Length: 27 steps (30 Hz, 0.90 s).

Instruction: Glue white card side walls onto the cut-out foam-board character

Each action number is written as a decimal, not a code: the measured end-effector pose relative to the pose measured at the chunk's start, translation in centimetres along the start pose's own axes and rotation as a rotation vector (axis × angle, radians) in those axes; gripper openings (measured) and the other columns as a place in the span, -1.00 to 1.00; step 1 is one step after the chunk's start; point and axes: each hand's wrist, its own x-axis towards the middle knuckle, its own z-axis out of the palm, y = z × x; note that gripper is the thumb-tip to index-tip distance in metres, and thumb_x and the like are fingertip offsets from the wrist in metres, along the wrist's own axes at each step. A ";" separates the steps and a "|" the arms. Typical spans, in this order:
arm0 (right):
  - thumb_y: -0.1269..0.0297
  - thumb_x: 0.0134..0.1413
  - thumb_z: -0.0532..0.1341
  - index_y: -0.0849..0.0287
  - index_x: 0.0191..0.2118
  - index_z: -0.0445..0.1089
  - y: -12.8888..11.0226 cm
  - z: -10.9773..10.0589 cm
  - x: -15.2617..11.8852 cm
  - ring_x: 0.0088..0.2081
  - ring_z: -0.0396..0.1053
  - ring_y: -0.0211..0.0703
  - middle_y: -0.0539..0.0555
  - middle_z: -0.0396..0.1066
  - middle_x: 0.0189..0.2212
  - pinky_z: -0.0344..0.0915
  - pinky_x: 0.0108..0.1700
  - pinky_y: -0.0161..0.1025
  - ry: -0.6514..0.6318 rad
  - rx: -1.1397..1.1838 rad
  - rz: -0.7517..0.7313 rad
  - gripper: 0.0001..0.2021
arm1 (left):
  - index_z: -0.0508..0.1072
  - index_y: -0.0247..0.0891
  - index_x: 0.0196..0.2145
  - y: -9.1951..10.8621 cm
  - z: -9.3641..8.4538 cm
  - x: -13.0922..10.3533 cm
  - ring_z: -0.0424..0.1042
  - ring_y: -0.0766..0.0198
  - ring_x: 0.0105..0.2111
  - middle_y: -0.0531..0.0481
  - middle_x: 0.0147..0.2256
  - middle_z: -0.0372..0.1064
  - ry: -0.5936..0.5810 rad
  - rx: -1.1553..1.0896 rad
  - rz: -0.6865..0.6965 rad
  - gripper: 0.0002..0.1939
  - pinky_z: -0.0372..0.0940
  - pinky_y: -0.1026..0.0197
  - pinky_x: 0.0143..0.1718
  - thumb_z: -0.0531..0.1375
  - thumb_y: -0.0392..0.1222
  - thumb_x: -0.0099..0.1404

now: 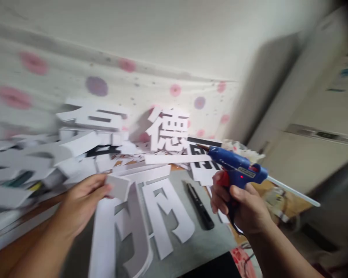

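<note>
Left hand: my fingers pinch a white piece
Right hand: clenched round my blue glue gun
Knife: near the right edge of the mat

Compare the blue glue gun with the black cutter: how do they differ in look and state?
The glue gun is mostly blue, whereas the cutter is mostly black.
The glue gun is held up in the right hand, while the cutter lies on the grey mat.
A white stick juts from the glue gun's back; the cutter shows none.
Both are handheld tools.
</note>
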 end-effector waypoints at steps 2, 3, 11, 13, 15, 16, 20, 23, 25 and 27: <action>0.10 0.01 0.37 0.16 -0.19 0.45 2.8 1.9 1.0 -0.63 0.23 -0.31 -0.12 0.21 -0.62 0.36 -0.46 -0.25 -0.043 -0.058 0.094 -0.70 | 0.48 -0.27 -0.31 -0.3 -0.3 -0.3 0.41 0.24 -0.39 -0.02 -0.39 0.46 -0.041 -0.100 -0.004 -0.59 0.35 0.27 -0.41 0.43 0.00 -0.05; 0.11 0.01 0.38 0.17 -0.19 0.46 4.0 2.7 1.6 -0.61 0.27 -0.28 -0.10 0.25 -0.62 0.36 -0.45 -0.24 -0.062 -0.088 0.126 -0.70 | 0.49 -0.28 -0.33 -0.4 -0.4 -0.3 0.40 0.26 -0.39 -0.03 -0.39 0.46 -0.053 -0.114 0.005 -0.63 0.33 0.30 -0.42 0.42 -0.01 -0.02; 0.06 0.03 0.38 0.09 -0.19 0.46 9.9 5.9 4.1 -0.50 0.39 -0.24 0.05 0.47 -0.31 0.41 -0.38 -0.20 -0.121 -0.214 0.204 -0.72 | 0.49 -0.29 -0.39 -1.5 -0.6 0.2 0.33 0.32 -0.37 0.02 -0.40 0.41 -0.002 -0.056 0.039 -0.76 0.23 0.30 -0.30 0.35 -0.06 0.10; 0.02 0.05 0.35 0.10 -0.19 0.46 10.7 5.8 3.9 -0.47 0.40 -0.20 0.04 0.47 -0.37 0.38 -0.36 -0.20 -0.105 -0.250 0.200 -0.70 | 0.48 -0.28 -0.39 -1.8 -0.6 0.1 0.30 0.35 -0.39 0.04 -0.41 0.38 -0.015 -0.083 0.026 -0.78 0.21 0.32 -0.32 0.32 -0.05 0.15; -0.01 0.07 0.33 0.09 -0.18 0.45 11.3 5.5 3.5 -0.44 0.40 -0.17 0.04 0.46 -0.41 0.35 -0.34 -0.20 -0.081 -0.285 0.203 -0.69 | 0.49 -0.27 -0.37 -1.8 -0.5 0.1 0.30 0.35 -0.40 0.04 -0.42 0.39 -0.037 -0.129 0.000 -0.78 0.22 0.32 -0.33 0.31 -0.05 0.18; -0.03 0.08 0.32 0.09 -0.17 0.45 11.5 5.4 3.3 -0.44 0.40 -0.16 0.03 0.45 -0.44 0.34 -0.34 -0.20 -0.079 -0.296 0.212 -0.68 | 0.49 -0.27 -0.35 -1.7 -0.4 0.1 0.32 0.34 -0.40 0.03 -0.40 0.40 -0.048 -0.150 -0.017 -0.77 0.23 0.31 -0.33 0.31 -0.05 0.17; -0.06 0.08 0.30 0.05 -0.17 0.44 11.8 5.0 2.6 -0.41 0.40 -0.14 0.03 0.45 -0.42 0.35 -0.31 -0.19 -0.079 -0.303 0.245 -0.68 | 0.47 -0.28 -0.36 -1.3 -0.2 -0.3 0.36 0.29 -0.39 -0.01 -0.41 0.42 -0.075 -0.191 -0.076 -0.72 0.30 0.26 -0.32 0.35 -0.01 0.13; -0.07 0.03 0.33 0.02 -0.17 0.43 11.5 4.9 2.3 -0.42 0.41 -0.14 0.05 0.48 -0.34 0.38 -0.31 -0.18 -0.017 -0.327 0.236 -0.66 | 0.45 -0.29 -0.40 -1.1 -0.2 -0.6 0.34 0.31 -0.44 0.01 -0.47 0.37 -0.090 -0.169 -0.109 -0.69 0.30 0.26 -0.35 0.37 0.00 0.10; -0.09 0.00 0.33 0.01 -0.19 0.44 11.4 4.7 2.1 -0.43 0.42 -0.09 0.06 0.48 -0.36 0.40 -0.34 -0.16 -0.024 -0.363 0.217 -0.66 | 0.44 -0.29 -0.43 -1.0 -0.1 -0.6 0.32 0.33 -0.46 0.03 -0.50 0.34 -0.099 -0.164 -0.126 -0.69 0.29 0.29 -0.37 0.39 0.00 0.08; -0.09 0.02 0.32 0.01 -0.21 0.46 11.2 4.5 1.9 -0.40 0.45 -0.02 0.08 0.50 -0.36 0.42 -0.35 -0.13 -0.059 -0.418 0.213 -0.68 | 0.42 -0.29 -0.46 -1.0 0.0 -0.7 0.30 0.35 -0.48 0.04 -0.52 0.31 -0.119 -0.185 -0.140 -0.68 0.28 0.30 -0.39 0.40 -0.01 0.07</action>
